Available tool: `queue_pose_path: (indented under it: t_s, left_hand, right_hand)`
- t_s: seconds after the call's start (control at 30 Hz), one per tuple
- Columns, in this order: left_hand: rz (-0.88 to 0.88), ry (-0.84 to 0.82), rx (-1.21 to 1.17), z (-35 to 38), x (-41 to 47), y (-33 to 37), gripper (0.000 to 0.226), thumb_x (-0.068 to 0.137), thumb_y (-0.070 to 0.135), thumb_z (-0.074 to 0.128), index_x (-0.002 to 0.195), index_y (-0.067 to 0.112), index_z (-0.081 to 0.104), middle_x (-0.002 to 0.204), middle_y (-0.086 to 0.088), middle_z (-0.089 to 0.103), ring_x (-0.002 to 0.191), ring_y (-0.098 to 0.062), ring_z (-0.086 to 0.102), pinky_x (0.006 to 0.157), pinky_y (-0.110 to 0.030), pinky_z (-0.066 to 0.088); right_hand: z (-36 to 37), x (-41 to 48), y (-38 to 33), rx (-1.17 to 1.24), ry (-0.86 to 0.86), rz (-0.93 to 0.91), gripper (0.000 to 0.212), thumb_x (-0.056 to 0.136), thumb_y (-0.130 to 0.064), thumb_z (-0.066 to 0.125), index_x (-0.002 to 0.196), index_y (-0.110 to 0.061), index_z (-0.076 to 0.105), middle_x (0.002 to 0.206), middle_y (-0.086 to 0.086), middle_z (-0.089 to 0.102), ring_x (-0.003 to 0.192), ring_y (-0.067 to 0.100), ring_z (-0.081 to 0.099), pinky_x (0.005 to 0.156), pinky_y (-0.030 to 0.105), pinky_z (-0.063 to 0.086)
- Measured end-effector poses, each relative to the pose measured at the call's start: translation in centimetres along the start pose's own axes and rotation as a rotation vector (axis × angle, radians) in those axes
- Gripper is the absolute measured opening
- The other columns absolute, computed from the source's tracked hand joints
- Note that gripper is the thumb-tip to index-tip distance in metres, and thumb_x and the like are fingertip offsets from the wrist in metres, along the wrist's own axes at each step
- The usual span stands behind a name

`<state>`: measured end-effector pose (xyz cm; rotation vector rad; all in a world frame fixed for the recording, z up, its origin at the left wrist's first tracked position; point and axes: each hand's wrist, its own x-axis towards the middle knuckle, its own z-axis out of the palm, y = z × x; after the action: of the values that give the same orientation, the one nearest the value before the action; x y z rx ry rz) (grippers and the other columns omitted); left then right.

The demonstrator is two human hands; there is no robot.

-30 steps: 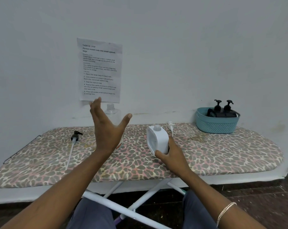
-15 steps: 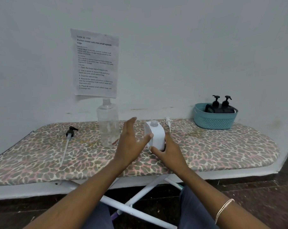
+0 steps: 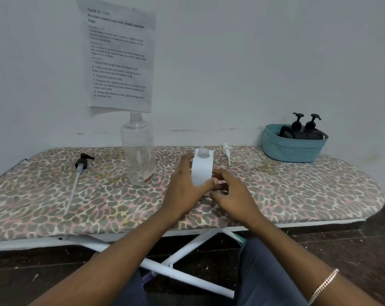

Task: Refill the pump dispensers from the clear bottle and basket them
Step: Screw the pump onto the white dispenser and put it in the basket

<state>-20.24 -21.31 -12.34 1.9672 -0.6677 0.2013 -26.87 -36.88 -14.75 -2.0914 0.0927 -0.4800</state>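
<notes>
On spotted padding (image 3: 297, 195), boxy white dispenser (image 3: 201, 171)

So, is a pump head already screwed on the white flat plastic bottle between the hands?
No, the white flat plastic bottle shows a bare open neck, and a small white pump lies apart beside it.

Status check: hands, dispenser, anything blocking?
Left hand and right hand hold white dispenser, upright, uncapped. Clear bottle open beside it. White pump loose behind. Nothing blocking.
</notes>
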Motion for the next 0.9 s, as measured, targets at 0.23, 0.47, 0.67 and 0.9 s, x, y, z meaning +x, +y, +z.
queue_pose_path:
  t_s: [0.23,0.47,0.67,0.9]
  left_hand:
    - [-0.023,-0.047,0.024,-0.2,0.4,-1.3,0.072,0.085,0.033,0.074,0.145,0.031,0.035,0.117,0.004,0.055,0.089,0.001,0.056,0.054,-0.013,0.041]
    - [-0.04,-0.033,-0.052,0.0,0.6,-2.5,0.07,0.077,0.042,0.07,0.137,0.042,0.033,0.118,0.004,0.058,0.094,-0.015,0.065,0.063,-0.04,0.061]
    - [-0.071,-0.027,-0.101,0.1,0.9,-3.0,0.065,0.075,0.043,0.069,0.133,0.042,0.038,0.116,0.006,0.06,0.095,-0.018,0.067,0.064,-0.046,0.062]
    - [-0.067,-0.014,-0.104,0.1,0.9,-2.8,0.06,0.078,0.042,0.069,0.131,0.041,0.04,0.115,0.007,0.059,0.094,-0.016,0.066,0.062,-0.043,0.062]
  right_hand:
    - [-2.9,4.4,0.6,-0.079,0.239,0.063,0.026,0.093,-0.007,0.061,0.111,-0.019,0.075,0.104,-0.008,0.075,0.087,0.01,0.074,0.075,0.028,0.061]
    - [-5.4,15.3,1.8,-0.416,0.293,0.156,0.026,0.089,-0.023,0.067,0.077,0.001,0.067,0.074,0.014,0.069,0.069,0.028,0.064,0.061,0.035,0.049]
    - [-4.1,21.1,3.3,-0.658,0.074,0.302,0.049,0.086,-0.04,0.082,0.071,-0.011,0.045,0.073,0.004,0.054,0.076,0.027,0.055,0.065,0.032,0.038]
    - [-2.8,23.2,3.9,-0.658,-0.003,0.418,0.034,0.082,-0.022,0.085,0.101,-0.007,0.061,0.106,0.016,0.066,0.094,0.034,0.067,0.068,0.033,0.047]
